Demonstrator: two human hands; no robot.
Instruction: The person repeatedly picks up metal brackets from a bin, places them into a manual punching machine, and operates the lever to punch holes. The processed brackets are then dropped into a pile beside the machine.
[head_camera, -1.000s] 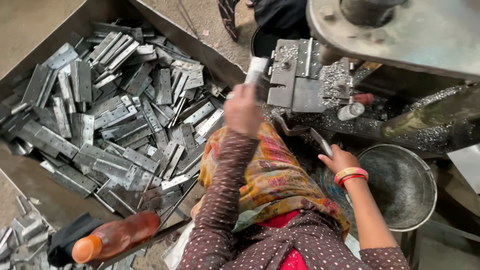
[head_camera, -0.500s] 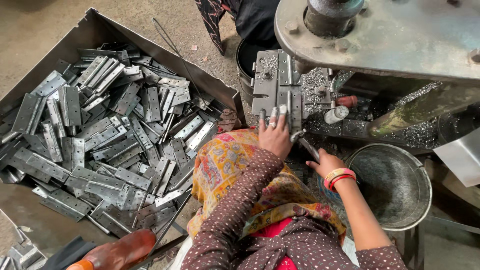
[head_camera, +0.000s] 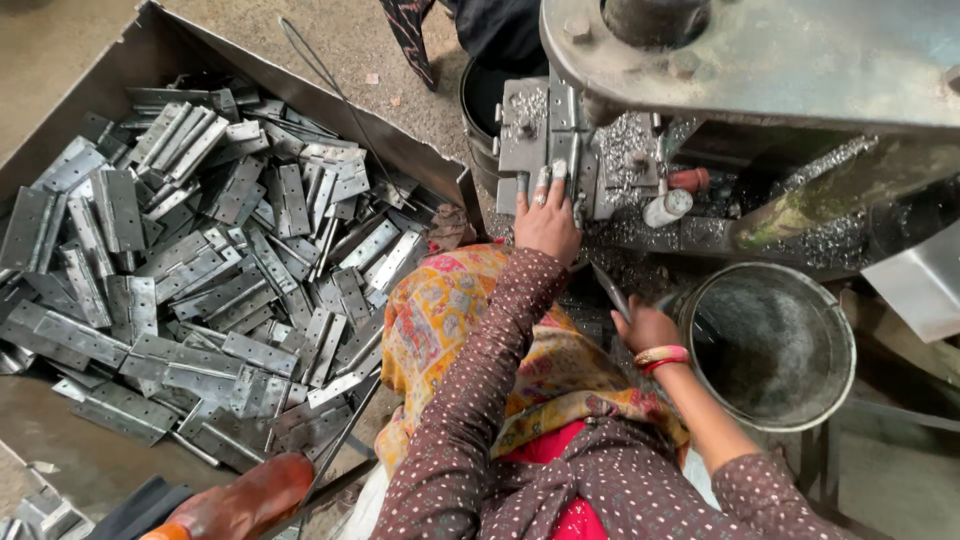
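Since the earlier frame, left hand (head_camera: 547, 218) has pressed a hinge plate (head_camera: 553, 140) flat-fingered onto the machine fixture (head_camera: 525, 125); right hand (head_camera: 645, 325) grips a thin tool (head_camera: 610, 290) beside the bucket (head_camera: 800, 400).

- The left hand (head_camera: 548, 222) wears a ring on one finger, and its nails look pale.
- The left arm is covered to the wrist by a long sleeve (head_camera: 470, 390) of brown cloth with small light dots.
- The right hand (head_camera: 645, 325) has two bangles (head_camera: 661, 356) at the wrist, one pale gold and one red.
- The right sleeve (head_camera: 770, 495) is the same dotted brown cloth but ends near the elbow.
- A yellow and orange patterned cloth (head_camera: 455, 320) drapes the lap, with red fabric (head_camera: 560, 450) below it.
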